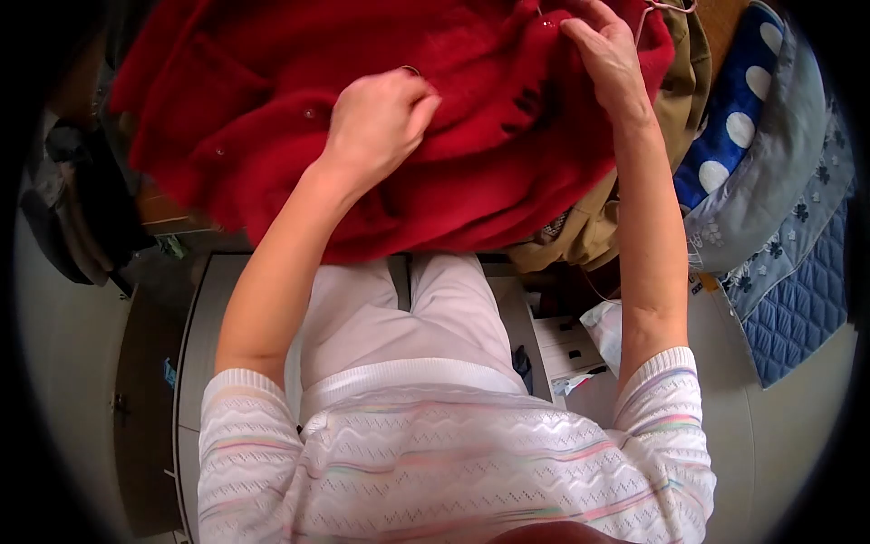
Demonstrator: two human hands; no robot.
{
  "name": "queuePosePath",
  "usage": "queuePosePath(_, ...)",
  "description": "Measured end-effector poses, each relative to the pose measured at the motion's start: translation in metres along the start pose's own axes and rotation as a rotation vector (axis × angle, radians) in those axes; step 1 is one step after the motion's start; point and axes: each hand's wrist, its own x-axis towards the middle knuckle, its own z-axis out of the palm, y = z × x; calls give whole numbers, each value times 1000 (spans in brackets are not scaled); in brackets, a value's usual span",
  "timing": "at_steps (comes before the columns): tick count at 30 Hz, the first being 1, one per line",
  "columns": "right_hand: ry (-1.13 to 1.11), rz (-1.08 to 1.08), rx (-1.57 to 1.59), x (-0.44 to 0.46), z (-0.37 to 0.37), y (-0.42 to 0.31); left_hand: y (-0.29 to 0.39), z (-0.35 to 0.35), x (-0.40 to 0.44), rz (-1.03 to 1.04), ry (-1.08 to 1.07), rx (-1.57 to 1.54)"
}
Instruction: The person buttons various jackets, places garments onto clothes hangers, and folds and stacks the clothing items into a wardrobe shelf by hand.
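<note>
A red coat [462, 204] lies spread in front of me, with small round buttons along its front edge. My left hand [379, 116] is closed over that edge near the coat's middle, its fingertips hidden. A small dark round thing shows just above its knuckles; I cannot tell what it is. At the coat's upper right, my right hand [612, 59] pinches the fabric beside a button [547, 24]. Close to that hand, a pinkish hanger [666, 7] pokes out by the coat's edge. Several dark marks or openings show on the red cloth between the hands.
Tan clothing [589, 222] lies under the coat's right side. Farther right are a blue polka-dot textile [720, 150], a grey cushion-like item [761, 154] and a blue quilted cloth [802, 295]. Dark items [86, 199] stand at left. An open drawer [535, 335] is below by my legs.
</note>
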Motion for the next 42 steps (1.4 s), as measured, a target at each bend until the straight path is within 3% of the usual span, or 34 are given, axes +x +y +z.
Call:
queuePosePath(4,34,-38,-75,-5,6,4,7,-17,-46,-205,-33,-115)
queuePosePath(7,-6,-55,44,-3,5,6,3,-18,-34,50,263,150)
queuePosePath(9,-15,-33,78,-3,3,3,2,-21,-21,157,320,242)
queuePosePath(14,-19,-28,-26,-5,6,8,6,-22,-55,1,-145,354)
queuePosePath(15,-16,-39,-72,-8,10,8,10,-25,-60,-29,-194,223)
queuePosePath(17,48,-172,-373,-14,19,4,10,-24,-59,-156,-392,62)
queuePosePath(21,231,-676,-938,-37,32,-1,-10,-6,-50,-105,-84,87)
queuePosePath(23,17,-503,-636,-56,52,9,-7,-3,-42,-109,41,106)
queuePosePath(26,-143,-492,-829,-71,81,23,-13,10,-18,200,345,248)
queuePosePath(30,-215,-455,-1052,-69,95,29,-28,21,4,233,381,405)
queuePosePath(34,-346,-323,-1261,-59,93,20,-33,7,13,276,381,222)
queuePosePath(37,-513,-188,-1245,-51,85,10,-33,-13,11,-12,196,-235)
queuePosePath(38,-479,-274,-1197,-49,81,19,-31,-21,9,-147,90,-248)
queuePosePath(41,-635,223,-854,-41,82,4,-55,-22,9,-231,-41,-623)
queuePosePath(42,-621,203,-729,-40,81,5,-48,-29,10,-291,-61,-720)
